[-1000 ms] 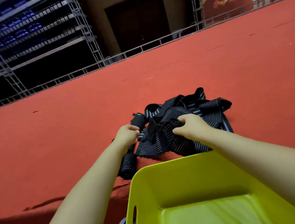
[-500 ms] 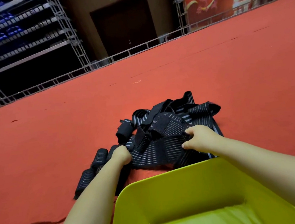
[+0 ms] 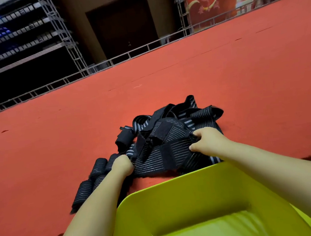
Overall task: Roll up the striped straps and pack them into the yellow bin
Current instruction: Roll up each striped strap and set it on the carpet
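A tangled pile of black straps with grey stripes (image 3: pixel 169 135) lies on the red carpet just beyond the yellow bin (image 3: pixel 177 200). My left hand (image 3: pixel 122 166) grips the near left edge of a wide strap in the pile. My right hand (image 3: pixel 206 141) grips the same pile at its right side, fingers curled into the fabric. Several rolled-up straps (image 3: pixel 97 170) lie on the carpet left of my left forearm, and one more roll (image 3: pixel 123 140) sits at the pile's left edge. The bin's inside shows nothing in it.
The red carpet (image 3: pixel 241 72) stretches wide to the left, right and far side. A metal truss railing (image 3: pixel 108 62) marks its far edge, with scaffolding, a dark doorway and a red banner behind.
My left hand has moved nearer and lower along the pile's left edge. The view has shifted, so the rolled straps on the left have come into sight. My right hand keeps its hold.
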### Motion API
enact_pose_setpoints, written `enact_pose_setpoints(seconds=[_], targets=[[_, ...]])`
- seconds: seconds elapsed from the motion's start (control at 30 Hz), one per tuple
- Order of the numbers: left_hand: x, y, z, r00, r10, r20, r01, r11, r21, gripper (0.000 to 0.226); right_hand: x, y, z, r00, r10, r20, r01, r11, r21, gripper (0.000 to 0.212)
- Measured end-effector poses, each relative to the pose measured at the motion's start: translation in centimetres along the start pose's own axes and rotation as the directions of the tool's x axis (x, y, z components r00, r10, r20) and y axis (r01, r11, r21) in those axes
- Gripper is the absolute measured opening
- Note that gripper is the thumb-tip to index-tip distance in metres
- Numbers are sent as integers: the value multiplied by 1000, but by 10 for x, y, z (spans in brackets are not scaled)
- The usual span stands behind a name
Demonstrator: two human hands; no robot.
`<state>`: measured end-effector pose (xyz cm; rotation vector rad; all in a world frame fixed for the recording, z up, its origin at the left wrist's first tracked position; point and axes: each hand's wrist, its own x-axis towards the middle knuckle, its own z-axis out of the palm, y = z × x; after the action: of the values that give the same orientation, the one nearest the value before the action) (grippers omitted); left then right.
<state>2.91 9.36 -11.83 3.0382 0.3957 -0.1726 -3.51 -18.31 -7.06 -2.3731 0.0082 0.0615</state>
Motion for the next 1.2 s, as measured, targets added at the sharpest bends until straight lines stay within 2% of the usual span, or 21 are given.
enact_pose_setpoints(seconds=[0.03, 0.13, 0.2, 0.3, 0.37, 0.4, 0.47, 0.5, 0.6, 0.67, 0.73, 0.8, 0.93, 1.0, 1.07, 1.13, 1.2], targets=[[0, 3, -1, 1000, 20, 4, -20, 997, -73, 12, 1, 2, -4, 1000, 8, -17, -8, 1000, 2, 39], [-3, 13, -13, 1000, 9, -10, -12, 930, -368, 26, 2, 8, -15, 998, 36, -45, -35, 999, 29, 41], [-6, 16, -24, 999, -50, 2, 43, 828, -559, 18, 1, 11, -19, 998, 36, -52, -32, 997, 71, 36], [-19, 16, -39, 994, -92, 50, 100, 682, -725, 19, -1, 12, -23, 998, 11, -63, -1, 987, 159, 10], [-26, 15, -48, 994, -83, 68, 104, 580, -808, 11, -5, 11, -28, 997, -5, -82, 26, 968, 249, 12], [-32, 16, -54, 993, -81, 92, 120, 516, -848, 16, -8, 8, -31, 995, -14, -101, 46, 947, 319, 10], [-43, 17, -68, 985, -56, 163, 172, 342, -924, 35, -15, 1, -38, 993, 20, -114, 45, 839, 543, 5], [-49, 18, -75, 980, -38, 196, 200, 241, -950, 37, -17, -2, -42, 994, 66, -83, 7, 739, 674, 6], [-75, 24, -101, 961, 0, 277, 277, -13, -961, 31, -21, -8, -54, 979, 183, 84, -159, 445, 881, 7], [-93, 31, -115, 966, 57, 253, 259, -128, -957, 27, -24, -10, -61, 970, 210, 122, -198, 394, 898, 13], [-111, 38, -126, 975, 127, 182, 205, -198, -959, 25, -30, -10, -67, 976, 195, 95, -173, 432, 885, 13], [-126, 43, -135, 977, 196, 84, 124, -205, -971, 34, -39, -8, -72, 983, 158, 96, -161, 481, 862, 9], [-156, 53, -148, 925, 362, -116, -97, -70, -993, 55, -54, -1, -79, 982, 37, 186, -167, 634, 755, 5], [-176, 62, -153, 898, 401, -182, -199, -1, -980, 42, -62, 1, -82, 975, -37, 221, -134, 692, 710, 9], [-196, 70, -155, 870, 432, -238, -314, 113, -943, 28, -72, 2, -85, 956, -115, 271, -94, 753, 651, 19], [-213, 74, -156, 844, 456, -282, -418, 230, -879, 21, -82, 3, -88, 915, -186, 359, -70, 803, 592, 36], [-228, 77, -157, 826, 456, -330, -494, 306, -814, 17, -92, 6, -92, 846, -231, 481, -52, 861, 506, 47]])
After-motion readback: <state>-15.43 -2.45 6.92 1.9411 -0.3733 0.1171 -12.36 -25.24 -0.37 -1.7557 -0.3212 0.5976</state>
